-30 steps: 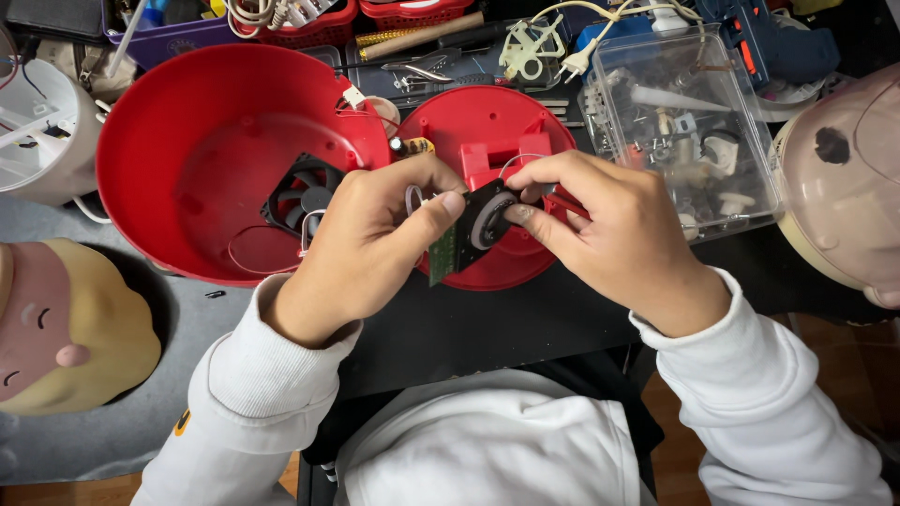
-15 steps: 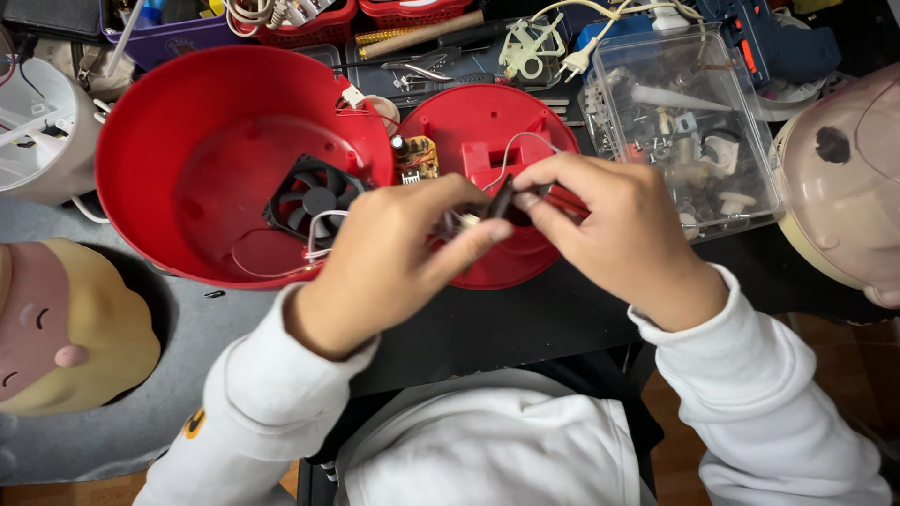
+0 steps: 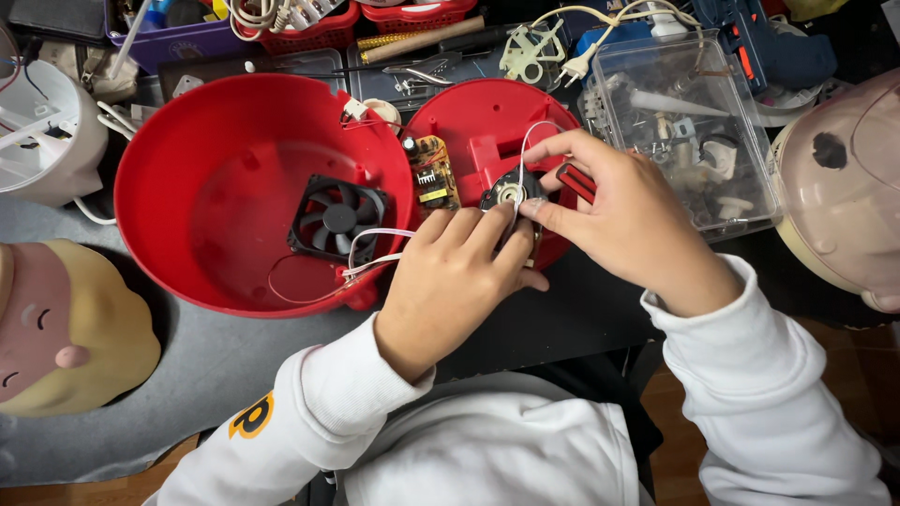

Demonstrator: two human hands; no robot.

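A grey work surface [image 3: 187, 375] is covered with parts, and its largest item is a big red bowl-shaped housing [image 3: 216, 187], lying open side up on the left of the middle. A small black fan [image 3: 337, 217] is seated in the bottom of the housing, and thin white wires [image 3: 380, 253] are led from it over the rim toward the hands. Just right of the housing, touching its rim, a smaller round red base [image 3: 473, 126] is laid, with a little brown circuit board [image 3: 432, 173] set upright along its left edge.

At the right a clear plastic box [image 3: 684, 122] full of small fittings is placed, and beside it a pale pink domed shell [image 3: 844, 187] is seen at the frame's edge. At the far left a cartoon-face shell in yellow and pink [image 3: 66, 328] is laid on the grey surface, with a white container [image 3: 47, 131] above it. Red baskets and tools are lined along the top.

Over the red base, a small round black motor-like part [image 3: 511, 194] with a pale centre is held between both hands. The left hand [image 3: 455, 281] is curled narrowly, its fingertips [image 3: 502, 220] pressed against the part's lower edge. The right hand [image 3: 628, 220] is closed around the part from the right, thumb and forefinger pinched on it, and a thin white wire is looped over that forefinger. A small red-and-black strip [image 3: 577, 183] is seen next to the right fingers.
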